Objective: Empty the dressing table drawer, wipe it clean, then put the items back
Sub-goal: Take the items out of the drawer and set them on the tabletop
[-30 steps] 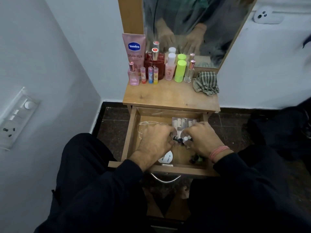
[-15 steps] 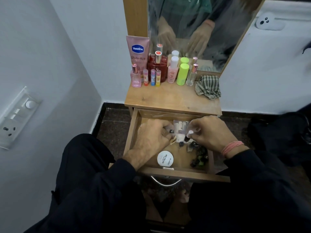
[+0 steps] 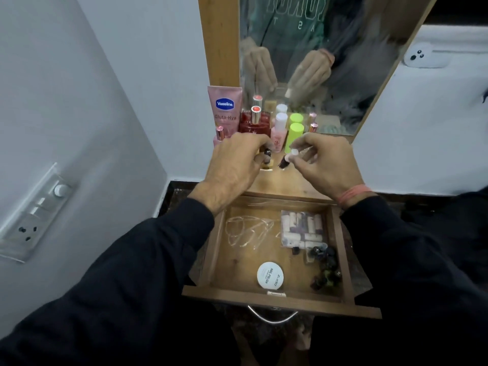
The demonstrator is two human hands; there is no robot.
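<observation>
Left hand (image 3: pixel 235 165) over the dressing table top (image 3: pixel 285 183), just behind the open drawer (image 3: pixel 266 299); fingers curled down around a small dark-capped bottle (image 3: pixel 266 157), its base at or near the wood, contact not clear. Right hand (image 3: pixel 326 165) beside it, same height, thumb and fingertips pinching a small white-capped bottle (image 3: pixel 287 158) tilted with its dark end toward the table top. A pink band (image 3: pixel 352 192) on the right wrist; both sleeves dark. Behind the hands, at the back of the table top against the mirror (image 3: pixel 317 62): pink Vaseline tube (image 3: pixel 225 109), red perfume bottle (image 3: pixel 255 122), pale pink bottle with white cap (image 3: pixel 278 133), lime-green tube (image 3: pixel 294 137), and a small pink bottle (image 3: pixel 219 136) partly hidden by the left hand. The mirror shows both hands reflected. Drawer is pulled out toward the person, below the table top. Inside it: clear plastic bag (image 3: pixel 248 231) at the back left, clear packet of small white tubes (image 3: pixel 302 229) at the back right, cluster of small dark bottles (image 3: pixel 323 268) along the right wall, round white nail polish tin (image 3: pixel 270 276) near the front wall. Metal handle (image 3: pixel 272 317) hangs under the drawer front. Wall socket plate (image 3: pixel 34 215) well left of the drawer.
</observation>
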